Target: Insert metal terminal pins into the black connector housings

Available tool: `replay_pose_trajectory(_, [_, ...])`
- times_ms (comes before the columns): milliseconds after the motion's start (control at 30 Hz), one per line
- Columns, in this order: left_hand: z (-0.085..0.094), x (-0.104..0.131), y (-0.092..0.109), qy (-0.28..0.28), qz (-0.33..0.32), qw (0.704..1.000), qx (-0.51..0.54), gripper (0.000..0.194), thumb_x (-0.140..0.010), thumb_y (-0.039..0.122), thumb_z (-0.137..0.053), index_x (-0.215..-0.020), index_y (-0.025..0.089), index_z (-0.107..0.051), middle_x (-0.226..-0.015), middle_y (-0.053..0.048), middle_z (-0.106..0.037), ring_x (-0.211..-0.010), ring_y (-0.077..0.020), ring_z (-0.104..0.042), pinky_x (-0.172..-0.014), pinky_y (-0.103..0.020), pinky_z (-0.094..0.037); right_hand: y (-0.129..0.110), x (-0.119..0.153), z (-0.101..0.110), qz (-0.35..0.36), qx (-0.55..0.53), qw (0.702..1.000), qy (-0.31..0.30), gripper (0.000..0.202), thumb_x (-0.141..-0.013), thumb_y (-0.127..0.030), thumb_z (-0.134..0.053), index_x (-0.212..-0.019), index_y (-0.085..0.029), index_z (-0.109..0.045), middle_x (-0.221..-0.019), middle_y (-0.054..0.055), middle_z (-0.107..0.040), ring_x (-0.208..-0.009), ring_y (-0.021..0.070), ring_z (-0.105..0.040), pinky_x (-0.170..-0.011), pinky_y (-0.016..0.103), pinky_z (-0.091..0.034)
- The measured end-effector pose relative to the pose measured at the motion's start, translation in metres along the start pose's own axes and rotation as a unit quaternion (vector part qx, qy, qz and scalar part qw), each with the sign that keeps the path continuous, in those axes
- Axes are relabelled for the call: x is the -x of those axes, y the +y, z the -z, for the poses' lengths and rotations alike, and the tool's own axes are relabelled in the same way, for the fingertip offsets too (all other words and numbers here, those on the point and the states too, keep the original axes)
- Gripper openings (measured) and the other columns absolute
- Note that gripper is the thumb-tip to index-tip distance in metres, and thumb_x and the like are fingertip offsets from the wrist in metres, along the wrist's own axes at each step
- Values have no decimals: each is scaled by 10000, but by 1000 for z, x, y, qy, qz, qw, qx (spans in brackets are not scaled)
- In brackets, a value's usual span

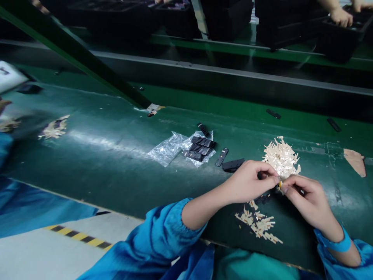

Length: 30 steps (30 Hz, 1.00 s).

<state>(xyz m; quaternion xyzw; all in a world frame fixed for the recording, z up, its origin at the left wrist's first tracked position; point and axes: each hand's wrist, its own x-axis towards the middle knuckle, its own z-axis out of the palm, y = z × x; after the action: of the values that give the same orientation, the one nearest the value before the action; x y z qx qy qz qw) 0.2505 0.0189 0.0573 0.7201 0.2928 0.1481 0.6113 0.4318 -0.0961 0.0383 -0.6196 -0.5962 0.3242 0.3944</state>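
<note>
The fingertips of my left hand (pixel 251 182) and my right hand (pixel 309 199) nearly meet over the green bench, both pinched at a tiny pale piece with a yellow-orange part (pixel 280 184). Its exact shape is too small to make out. Just beyond my fingers rises a heap of small cream-coloured strips (pixel 280 155). Nearer to me lies a looser scatter of similar strips (pixel 260 225). Small dark parts (pixel 264 199) sit partly hidden under my left hand. A black block-like part (pixel 232 166) lies beside my left wrist.
Black slotted parts (pixel 201 147) lie on a crumpled clear plastic bag (pixel 169 149), with a flat black part (pixel 222 157) beside them. A green slanted post (pixel 116 83) meets the bench. A co-worker's hand (pixel 341 16) is at black trays across. Another strip pile (pixel 55 127) lies left.
</note>
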Motion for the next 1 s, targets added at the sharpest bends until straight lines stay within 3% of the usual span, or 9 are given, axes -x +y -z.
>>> replay_pose_trajectory(200, [3,-1,0,-6,10,1000,1,145,-829,257,-689,-838,161,-797,-711,-2,-706,-622,-100,-538,-587,-222,-403,-2,-1,0,14,19,1000,-12,185,-915,-146,-598,-758,-210,-671,-643,-32,-583,-563,128,-500,-550,259,-379])
replay_pose_trajectory(400, [5,2,-3,-11,-5,999,-41,162,-851,250,-652,-831,158,-784,-697,1,-688,-602,-92,-519,-568,-222,-390,1,-1,-1,29,48,998,6,167,-937,-171,-608,-795,-211,-687,-663,-23,-600,-575,135,-520,-549,264,-386])
replay_pose_trajectory(533, [2,5,-5,66,-73,986,-133,128,-850,206,-642,-831,182,-766,-725,9,-697,-630,-107,-573,-625,-239,-450,1,0,-6,80,149,980,107,29,-921,-205,-677,-919,-192,-703,-738,-8,-615,-603,134,-532,-578,271,-404])
replay_pose_trajectory(600, [-1,6,-6,104,-122,968,-191,124,-865,209,-637,-867,190,-759,-768,-5,-722,-697,-137,-628,-694,-271,-495,-2,1,-9,104,183,969,127,34,-922,-209,-687,-941,-186,-704,-773,4,-644,-628,139,-555,-607,276,-425])
replay_pose_trajectory(767, [-7,9,-8,80,-220,935,-265,169,-936,199,-566,-943,186,-734,-894,-33,-772,-820,-166,-693,-811,-308,-545,-8,1,-13,82,131,984,91,133,-954,-195,-617,-876,-193,-724,-702,3,-655,-592,144,-569,-576,279,-432])
replay_pose_trajectory(1000, [-5,8,-5,45,-217,931,-289,181,-938,198,-548,-948,195,-729,-911,-33,-783,-827,-173,-699,-821,-324,-549,-6,-1,-9,28,57,997,41,187,-944,-179,-579,-839,-209,-732,-748,22,-722,-643,169,-645,-618,302,-481])
